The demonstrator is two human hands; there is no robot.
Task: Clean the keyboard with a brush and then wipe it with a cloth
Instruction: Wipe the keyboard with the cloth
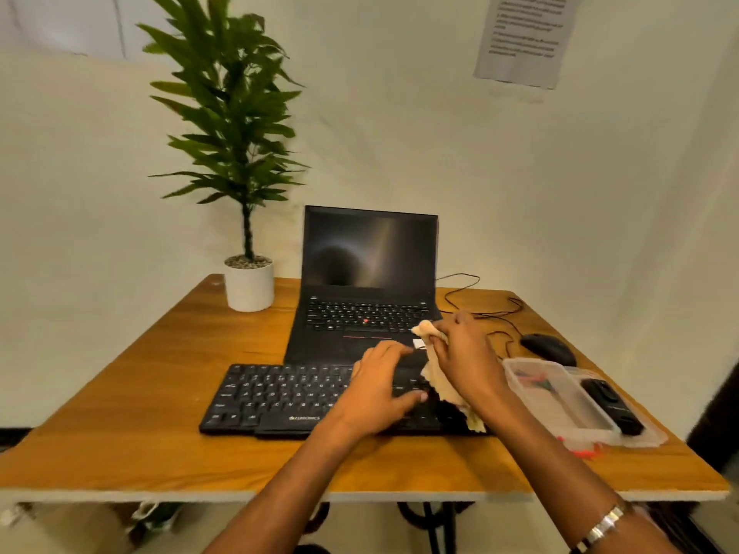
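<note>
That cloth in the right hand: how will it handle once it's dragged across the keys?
The cloth hangs crumpled and drooping from the right hand, so it is probably floppy and light. Its loose lower edge may snag on keys of the keyboard. The left hand resting on the keyboard should keep it from sliding.

A wooden table (132,397) with an orange-brown top and a pale front edge fills the lower half of the frame. A black external keyboard (280,397) lies near its front, at the centre. Just behind it sits an open black laptop (368,273) with a dark screen. A green leafy plant in a white round pot (248,287) stands at the back left. On the right lie a black computer mouse (548,348) with its thin black cable (472,303), and a clear plastic box (560,409).
</note>
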